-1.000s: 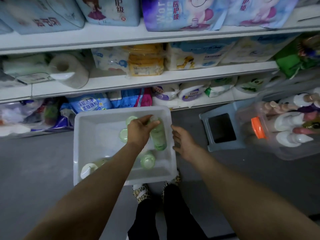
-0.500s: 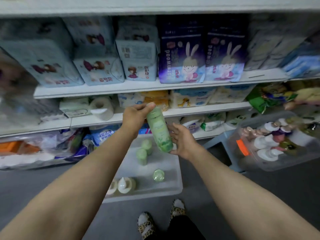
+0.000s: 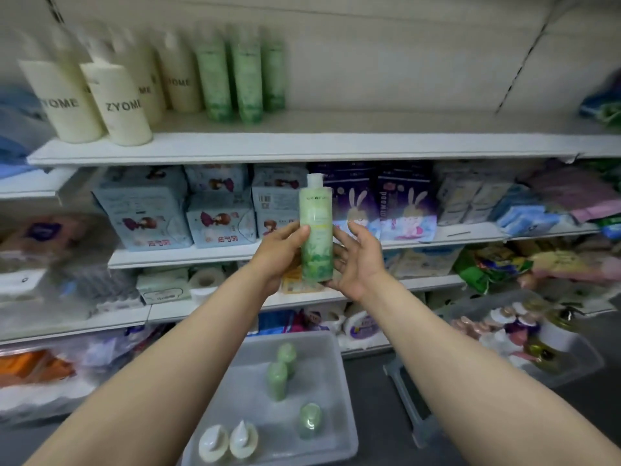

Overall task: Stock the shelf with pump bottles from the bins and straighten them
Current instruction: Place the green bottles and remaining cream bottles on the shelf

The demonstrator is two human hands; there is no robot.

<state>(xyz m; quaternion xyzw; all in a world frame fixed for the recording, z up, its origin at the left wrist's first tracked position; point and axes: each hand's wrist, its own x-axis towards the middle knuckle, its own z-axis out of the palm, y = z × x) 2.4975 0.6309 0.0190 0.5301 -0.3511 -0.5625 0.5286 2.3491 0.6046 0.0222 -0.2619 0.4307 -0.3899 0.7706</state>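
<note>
Two bare forearms, no sleeves in view, left hand (image 3: 280, 252) and right hand (image 3: 358, 260) without rings, watches or gloves, nails cut short

One head-worn wide view looks forward and slightly down, close to the shelf (image 3: 302, 148) front.
</note>
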